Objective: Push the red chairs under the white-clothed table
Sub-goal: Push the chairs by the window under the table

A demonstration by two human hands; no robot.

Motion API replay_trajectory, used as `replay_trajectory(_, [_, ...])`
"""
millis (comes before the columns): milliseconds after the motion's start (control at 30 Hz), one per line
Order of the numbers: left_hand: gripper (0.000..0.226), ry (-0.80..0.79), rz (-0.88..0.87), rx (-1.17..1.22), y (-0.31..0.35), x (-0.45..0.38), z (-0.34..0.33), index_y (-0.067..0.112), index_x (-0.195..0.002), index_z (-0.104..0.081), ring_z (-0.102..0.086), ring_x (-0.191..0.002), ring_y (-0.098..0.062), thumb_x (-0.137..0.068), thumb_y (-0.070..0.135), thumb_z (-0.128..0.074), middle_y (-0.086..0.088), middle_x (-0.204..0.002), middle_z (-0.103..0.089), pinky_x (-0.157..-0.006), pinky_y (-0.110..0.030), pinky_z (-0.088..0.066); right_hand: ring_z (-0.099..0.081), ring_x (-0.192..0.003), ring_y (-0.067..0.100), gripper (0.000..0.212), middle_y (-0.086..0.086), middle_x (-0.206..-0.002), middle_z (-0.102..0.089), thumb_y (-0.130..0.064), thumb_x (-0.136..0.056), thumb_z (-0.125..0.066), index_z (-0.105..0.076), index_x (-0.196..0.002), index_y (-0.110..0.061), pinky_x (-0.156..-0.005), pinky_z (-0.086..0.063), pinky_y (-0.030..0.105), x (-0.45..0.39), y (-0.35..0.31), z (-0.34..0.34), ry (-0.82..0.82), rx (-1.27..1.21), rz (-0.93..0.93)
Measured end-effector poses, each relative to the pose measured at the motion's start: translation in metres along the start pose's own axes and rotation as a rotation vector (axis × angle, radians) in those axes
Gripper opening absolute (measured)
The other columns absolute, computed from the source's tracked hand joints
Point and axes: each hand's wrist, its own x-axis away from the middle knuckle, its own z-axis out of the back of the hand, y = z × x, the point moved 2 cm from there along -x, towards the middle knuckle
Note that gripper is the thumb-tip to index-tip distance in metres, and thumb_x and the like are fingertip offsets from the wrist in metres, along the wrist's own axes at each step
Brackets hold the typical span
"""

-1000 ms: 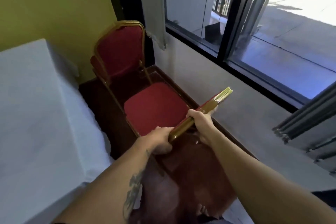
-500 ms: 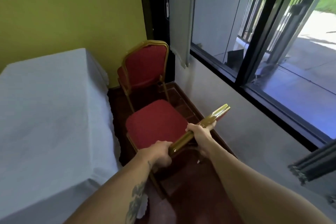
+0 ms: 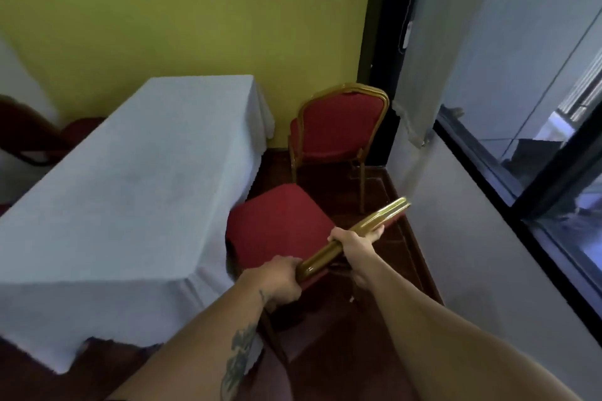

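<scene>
A red-cushioned chair [image 3: 277,221] with a gold frame stands right beside the white-clothed table [image 3: 130,192]; its seat's left edge touches the hanging cloth. Both hands grip the gold top rail of its backrest: my left hand [image 3: 280,277] on the near end, my right hand [image 3: 353,241] further along. A second red chair [image 3: 338,127] stands in the corner beyond, facing the table's far end, apart from the cloth.
A yellow wall runs behind the table. To the right are a low grey wall and a dark-framed window [image 3: 521,140]. Dark red chairs [image 3: 39,137] show at the far left beyond the table. The floor is dark red-brown.
The held chair has swung left toward the table, its seat now reaching the cloth. My view has turned left and risen, showing the whole table top.
</scene>
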Motion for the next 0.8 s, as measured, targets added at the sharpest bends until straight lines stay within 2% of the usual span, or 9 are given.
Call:
replay_trajectory(100, [0.043,0.049,0.107,0.053,0.015,0.004,-0.011,0.041,-0.118,-0.064,-0.072,-0.08,-0.022,-0.079,0.024,-0.059,0.002,-0.094,-0.069,-0.064,-0.031,-0.058,-0.068,-0.064,0.021,0.131,0.001,-0.055,-0.067,-0.012,-0.078,-0.07,0.039,-0.148,-0.035,-0.08,-0.061,0.049,-0.011,-0.009,0.008,-0.103,0.104,0.0])
replay_trajectory(300, [0.05,0.143,0.273,0.151,0.053,0.004,-0.03,0.031,-0.121,-0.065,-0.071,-0.094,-0.027,-0.073,0.024,-0.053,0.0,-0.096,-0.067,-0.088,-0.043,-0.06,-0.071,-0.075,0.027,0.125,0.005,-0.064,-0.07,-0.014,-0.081,-0.069,0.033,-0.151,-0.038,-0.074,-0.06,0.047,-0.04,-0.026,0.026,-0.269,0.233,-0.03])
replay_trajectory(400, [0.053,0.165,0.329,0.185,0.063,0.0,-0.032,0.03,-0.125,-0.063,-0.07,-0.099,-0.028,-0.074,0.023,-0.055,-0.002,-0.104,-0.067,-0.092,-0.045,-0.058,-0.071,-0.074,0.028,0.126,0.006,-0.065,-0.071,-0.015,-0.081,-0.069,0.034,-0.15,-0.039,-0.079,-0.059,0.049,-0.053,-0.033,0.028,-0.34,0.297,-0.048])
replay_trajectory(567, [0.046,0.17,0.355,0.189,0.076,-0.018,-0.018,0.024,-0.128,-0.061,-0.069,-0.102,-0.03,-0.083,0.019,-0.06,-0.006,-0.111,-0.067,-0.095,-0.048,-0.058,-0.072,-0.079,0.029,0.123,0.011,-0.075,-0.072,-0.014,-0.083,-0.069,0.031,-0.15,-0.04,-0.08,-0.058,0.048,-0.081,-0.048,0.029,-0.4,0.335,-0.055])
replay_trajectory(700, [0.038,0.15,0.339,0.119,0.089,-0.04,-0.004,0.017,-0.124,-0.063,-0.068,-0.103,-0.03,-0.085,0.018,-0.062,-0.005,-0.108,-0.065,-0.087,-0.039,-0.056,-0.073,-0.087,0.033,0.117,0.013,-0.082,-0.071,-0.017,-0.077,-0.071,0.014,-0.153,-0.041,-0.091,-0.056,0.056,-0.11,-0.062,0.032,-0.392,0.36,-0.082])
replay_trajectory(800, [0.02,0.126,0.321,0.06,0.096,-0.057,0.01,0.016,-0.104,-0.062,-0.067,-0.093,-0.027,-0.085,0.019,-0.066,0.0,-0.09,-0.06,-0.081,-0.038,-0.054,-0.077,-0.076,0.028,0.127,0.01,-0.076,-0.076,-0.028,-0.053,-0.078,-0.01,-0.16,-0.026,-0.074,-0.06,0.047,-0.13,-0.07,0.032,-0.414,0.421,-0.137])
